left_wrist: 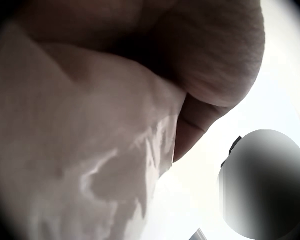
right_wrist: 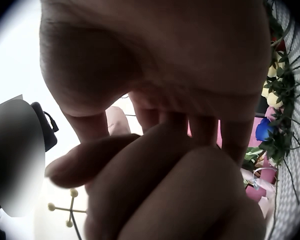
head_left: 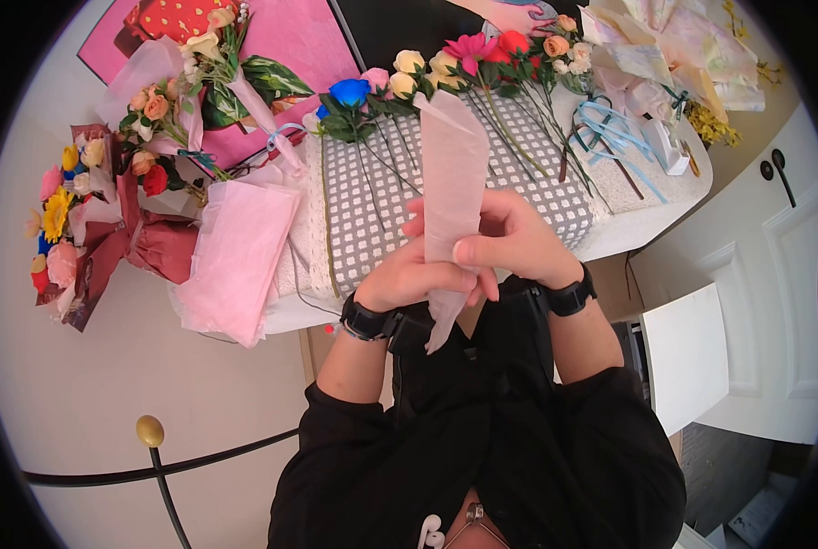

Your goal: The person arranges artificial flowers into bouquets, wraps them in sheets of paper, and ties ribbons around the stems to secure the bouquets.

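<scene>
A pale pink sheet of wrapping paper [head_left: 455,174], folded into a long narrow strip, stands upright between the two hands, near the table's front edge. The left hand [head_left: 409,274] grips its lower part from the left. From the right, the right hand [head_left: 528,240] pinches it, thumb on the front face and fingers behind. In the left wrist view the paper [left_wrist: 90,150] fills the lower left under the left hand [left_wrist: 205,50]. The right wrist view has the right hand [right_wrist: 155,60] above the left hand's fingers [right_wrist: 175,185]; the paper's lower end is hard to make out there.
Loose artificial flowers, among them a blue rose [head_left: 349,91], lie across the checked cloth [head_left: 363,183]. Left are a stack of pink paper [head_left: 239,256] and wrapped bouquets [head_left: 79,220]. Blue ribbons [head_left: 610,128], a small white box [head_left: 665,146] and a large wrapped bouquet [head_left: 683,55] are at the right.
</scene>
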Demonstrator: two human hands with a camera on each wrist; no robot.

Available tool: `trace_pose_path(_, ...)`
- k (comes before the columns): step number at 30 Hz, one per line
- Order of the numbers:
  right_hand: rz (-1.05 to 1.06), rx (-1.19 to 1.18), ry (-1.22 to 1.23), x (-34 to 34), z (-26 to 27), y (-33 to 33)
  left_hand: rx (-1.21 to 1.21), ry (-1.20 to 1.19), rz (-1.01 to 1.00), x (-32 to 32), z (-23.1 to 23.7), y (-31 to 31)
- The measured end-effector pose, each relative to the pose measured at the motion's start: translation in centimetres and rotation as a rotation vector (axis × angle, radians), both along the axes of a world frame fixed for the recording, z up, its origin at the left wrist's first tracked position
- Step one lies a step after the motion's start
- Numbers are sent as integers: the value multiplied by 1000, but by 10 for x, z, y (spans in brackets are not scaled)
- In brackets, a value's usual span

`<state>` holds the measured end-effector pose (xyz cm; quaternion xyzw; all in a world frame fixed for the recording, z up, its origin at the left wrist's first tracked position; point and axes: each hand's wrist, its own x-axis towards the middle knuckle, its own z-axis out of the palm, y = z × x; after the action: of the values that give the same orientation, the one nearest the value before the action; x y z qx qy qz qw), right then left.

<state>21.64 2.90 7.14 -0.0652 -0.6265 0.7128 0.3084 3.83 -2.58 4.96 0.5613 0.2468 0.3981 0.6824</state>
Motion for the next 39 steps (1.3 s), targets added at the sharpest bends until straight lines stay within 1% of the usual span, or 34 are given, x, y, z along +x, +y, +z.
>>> trace_pose_path(1,1,2,-1,1,-1,0,2,-43,-68,1,0,1)
trace_pose_path(2,-15,-39,20,1,-1,-1,5,-44,-64,2,0,1)
trace_pose_path(4,-24,-88,39,1,0,-1,-13,-189,-169,4,0,0)
trace_pose_path(6,-71,-15,-61,3,2,2,-68,-187,-156,2,0,0)
trace_pose_path(7,-69,-23,-64,2,-1,1,-121,-183,-146,1,0,-1)
trace_pose_path(8,-131,-56,-67,0,-2,0,-126,-186,-145,-1,-1,-1)
trace_pose_path(9,-193,-84,-70,-2,-3,0,-141,-184,-112,-2,0,1)
trace_pose_path(10,-192,-85,-72,-2,-1,-1,-154,-182,-79,-3,0,1)
trace_pose_path(11,-248,-101,-57,-1,3,-1,-156,-169,15,0,0,0)
trace_pose_path(12,-304,-117,-42,-2,5,-2,-156,-171,17,2,1,-1)
trace_pose_path(13,-301,-118,-43,-5,5,-3,-160,-87,154,4,2,-1)
trace_pose_path(14,-410,-95,-9,-11,4,-4,-165,-3,291,6,2,-2)
trace_pose_path(15,-519,-70,26,-14,3,-5,-166,-5,294,9,0,-3)
trace_pose_path(16,-516,-70,24,-14,0,-3,-89,132,396,12,-3,-3)
trace_pose_path(17,-559,-35,-12,-13,-3,-1,-11,269,498,14,-5,-4)
trace_pose_path(18,-601,2,-47,-14,-4,1,-11,268,503,15,-6,-5)
trace_pose_path(19,-596,3,-48,-17,-4,0,8,307,548,16,-5,-6)
trace_pose_path(20,-527,-75,66,-22,-3,-3,28,347,592,16,-5,-7)
trace_pose_path(21,-458,-154,179,-25,-3,-5,27,346,595,14,-5,-7)
trace_pose_path(22,-456,-153,178,-24,-4,-5,-3,339,525,12,-5,-7)
trace_pose_path(23,-347,-128,137,-22,-7,-4,-33,332,454,10,-4,-8)
trace_pose_path(24,-238,-103,96,-21,-8,-3,-31,331,455,9,0,-9)
trace_pose_path(26,-203,-86,69,-21,-8,-3,-28,409,303,9,12,-10)
trace_pose_path(27,-165,-72,42,-23,-8,-3,-24,408,308,11,11,-10)
trace_pose_path(28,-157,-68,42,-23,-10,-3,31,376,379,16,8,-12)
trace_pose_path(29,-185,-119,43,-21,-12,-3,86,344,452,19,4,-13)
trace_pose_path(30,-211,-171,45,-20,-15,-3,88,344,465,20,-2,-11)
trace_pose_path(31,-199,-168,44,-20,-20,-4,157,403,520,21,-13,-10)
trace_pose_path(33,-444,-273,175,-19,-26,-5,297,503,594,22,-30,-8)
trace_pose_path(34,-431,-269,172,-17,-24,-7,297,501,608,23,-37,-10)
trace_pose_path(36,-628,-298,165,-12,-18,-13,281,717,686,25,-45,-13)
trace_pose_path(37,-611,-249,114,-9,-21,-13,256,689,703,28,-48,-17)
trace_pose_path(38,-604,-248,114,-8,-22,-16,255,691,710,30,-50,-18)
trace_pose_path(39,-578,-200,104,-8,-23,-19,238,622,680,31,-50,-20)
